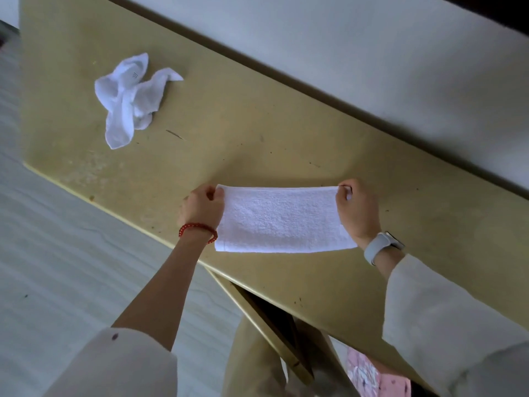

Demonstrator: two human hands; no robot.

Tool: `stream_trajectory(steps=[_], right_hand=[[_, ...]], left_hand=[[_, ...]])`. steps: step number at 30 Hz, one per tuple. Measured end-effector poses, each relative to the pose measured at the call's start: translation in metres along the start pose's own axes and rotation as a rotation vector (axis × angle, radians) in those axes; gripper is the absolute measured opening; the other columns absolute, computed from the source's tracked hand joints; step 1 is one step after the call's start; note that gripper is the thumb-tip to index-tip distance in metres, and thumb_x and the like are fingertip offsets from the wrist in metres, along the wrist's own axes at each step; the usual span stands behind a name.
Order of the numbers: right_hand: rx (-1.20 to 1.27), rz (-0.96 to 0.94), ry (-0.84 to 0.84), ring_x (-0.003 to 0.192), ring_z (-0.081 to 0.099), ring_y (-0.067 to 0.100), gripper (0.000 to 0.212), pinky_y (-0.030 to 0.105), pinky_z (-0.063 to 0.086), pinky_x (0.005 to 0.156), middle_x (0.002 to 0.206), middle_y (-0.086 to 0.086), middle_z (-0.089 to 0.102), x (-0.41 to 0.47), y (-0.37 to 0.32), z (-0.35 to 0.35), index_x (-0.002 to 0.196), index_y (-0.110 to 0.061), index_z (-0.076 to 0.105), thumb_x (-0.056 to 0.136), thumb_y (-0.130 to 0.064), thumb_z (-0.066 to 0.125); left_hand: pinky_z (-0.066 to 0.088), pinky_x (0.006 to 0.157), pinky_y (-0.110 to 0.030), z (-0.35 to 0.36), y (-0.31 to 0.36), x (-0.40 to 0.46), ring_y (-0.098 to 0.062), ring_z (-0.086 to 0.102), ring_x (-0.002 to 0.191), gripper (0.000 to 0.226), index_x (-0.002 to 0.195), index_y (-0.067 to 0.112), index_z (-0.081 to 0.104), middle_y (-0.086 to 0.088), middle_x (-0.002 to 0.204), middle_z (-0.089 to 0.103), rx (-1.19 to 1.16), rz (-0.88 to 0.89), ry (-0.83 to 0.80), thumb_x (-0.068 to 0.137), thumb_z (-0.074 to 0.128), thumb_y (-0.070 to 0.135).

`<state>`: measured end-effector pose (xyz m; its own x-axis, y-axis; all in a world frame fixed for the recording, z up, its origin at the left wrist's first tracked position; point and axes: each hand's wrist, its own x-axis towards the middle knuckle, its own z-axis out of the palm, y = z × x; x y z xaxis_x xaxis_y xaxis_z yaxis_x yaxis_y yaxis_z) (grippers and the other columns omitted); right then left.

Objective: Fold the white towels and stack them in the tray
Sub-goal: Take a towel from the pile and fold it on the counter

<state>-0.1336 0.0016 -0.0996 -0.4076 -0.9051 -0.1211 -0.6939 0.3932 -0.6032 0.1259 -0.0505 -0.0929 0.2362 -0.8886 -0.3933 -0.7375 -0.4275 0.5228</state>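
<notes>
Tabletop (257, 124): towel (280, 219) is pinched taut by left hand (201, 207) and right hand (356, 213) for folding; crumpled towel (128, 98) waits at ten o'clock.

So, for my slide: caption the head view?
Both hands pinch a folded white towel over the table.

Plain indoor room: worn yellow table (257, 133), pale wall (372, 53), light floor (57, 253).
</notes>
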Motion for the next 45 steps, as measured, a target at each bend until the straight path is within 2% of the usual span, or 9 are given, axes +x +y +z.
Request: stream_trajectory(steps=[10, 17, 19, 21, 24, 26, 32, 37, 45], right_hand=[[-0.018, -0.040, 0.039, 0.065, 0.048, 0.023, 0.013, 0.033, 0.040, 0.058, 0.069, 0.009, 0.054, 0.001, 0.008, 0.004, 0.078, -0.001, 0.056, 0.087, -0.002, 0.046], [0.073, 0.050, 0.069, 0.080, 0.050, 0.025, 0.009, 0.025, 0.036, 0.069, 0.078, 0.008, 0.055, 0.003, 0.008, 0.003, 0.086, -0.002, 0.058, 0.084, -0.003, 0.049], [0.020, -0.010, 0.169, 0.093, 0.048, 0.023, 0.015, 0.024, 0.037, 0.077, 0.094, 0.012, 0.059, -0.004, 0.004, -0.003, 0.097, -0.002, 0.058, 0.086, -0.009, 0.050], [-0.115, -0.238, 0.246, 0.092, 0.050, 0.025, 0.022, 0.034, 0.041, 0.077, 0.097, 0.013, 0.060, -0.014, -0.006, -0.007, 0.098, -0.004, 0.059, 0.084, -0.009, 0.043], [-0.283, -0.532, 0.067, 0.104, 0.050, 0.024, 0.037, 0.041, 0.038, 0.091, 0.114, 0.012, 0.060, -0.037, -0.021, 0.004, 0.110, -0.006, 0.057, 0.080, -0.006, 0.036], [-0.397, -0.605, -0.091, 0.123, 0.046, 0.026, 0.043, 0.046, 0.029, 0.108, 0.131, 0.013, 0.052, -0.051, -0.022, 0.023, 0.122, -0.004, 0.052, 0.081, -0.007, 0.042], [-0.563, -0.608, -0.248, 0.138, 0.027, 0.026, 0.049, 0.050, 0.015, 0.113, 0.149, 0.005, 0.032, -0.045, 0.002, 0.041, 0.141, -0.021, 0.032, 0.093, -0.032, 0.028], [-0.577, -0.520, -0.205, 0.143, 0.008, 0.019, 0.049, 0.050, 0.008, 0.115, 0.155, -0.006, 0.003, -0.030, 0.034, 0.020, 0.145, -0.031, 0.011, 0.098, -0.040, 0.015], [-0.610, -0.525, -0.125, 0.119, 0.043, 0.028, 0.045, 0.052, 0.034, 0.098, 0.135, 0.007, 0.047, -0.043, 0.022, 0.008, 0.134, -0.018, 0.044, 0.094, -0.035, 0.033]], left_hand=[[0.035, 0.065, -0.030, -0.001, 0.008, -0.007, -0.028, 0.049, 0.071, 0.019, 0.080, 0.014, 0.048, -0.004, 0.078, 0.055, 0.206, 0.039, 0.017, 0.091, 0.043, 0.027], [0.037, 0.074, -0.031, -0.007, 0.011, -0.004, -0.025, 0.048, 0.081, 0.027, 0.100, 0.007, 0.049, -0.008, 0.095, 0.056, 0.042, -0.092, 0.020, 0.087, 0.056, 0.029], [0.037, 0.072, -0.032, -0.008, 0.009, -0.008, -0.030, 0.052, 0.086, 0.025, 0.103, 0.002, 0.050, -0.014, 0.105, 0.054, -0.032, -0.002, 0.139, 0.086, 0.056, 0.020], [0.041, 0.071, -0.034, -0.006, 0.007, -0.018, -0.036, 0.055, 0.092, 0.024, 0.101, 0.000, 0.055, -0.019, 0.105, 0.056, 0.023, 0.279, 0.260, 0.084, 0.048, 0.015], [0.048, 0.081, -0.040, 0.017, 0.006, -0.040, -0.035, 0.059, 0.105, 0.034, 0.105, 0.001, 0.062, -0.018, 0.111, 0.062, 0.208, 0.686, 0.232, 0.080, 0.040, 0.010], [0.046, 0.091, -0.048, 0.038, 0.003, -0.054, -0.038, 0.052, 0.119, 0.039, 0.115, 0.000, 0.059, -0.019, 0.124, 0.058, 0.325, 0.809, 0.114, 0.083, 0.039, 0.009], [0.014, 0.108, -0.053, 0.058, -0.021, -0.054, -0.032, 0.028, 0.136, 0.053, 0.141, 0.022, 0.028, -0.011, 0.146, 0.038, 0.672, 0.709, -0.020, 0.090, 0.028, 0.039], [0.022, 0.107, -0.059, 0.041, -0.038, -0.047, -0.032, 0.024, 0.137, 0.057, 0.142, 0.026, 0.027, -0.010, 0.148, 0.035, 0.727, 0.686, -0.023, 0.091, 0.025, 0.050], [0.028, 0.097, -0.068, 0.006, -0.044, -0.012, -0.034, 0.031, 0.134, 0.061, 0.147, 0.033, 0.013, -0.007, 0.146, 0.038, 0.853, 0.695, -0.155, 0.093, 0.002, 0.060]])
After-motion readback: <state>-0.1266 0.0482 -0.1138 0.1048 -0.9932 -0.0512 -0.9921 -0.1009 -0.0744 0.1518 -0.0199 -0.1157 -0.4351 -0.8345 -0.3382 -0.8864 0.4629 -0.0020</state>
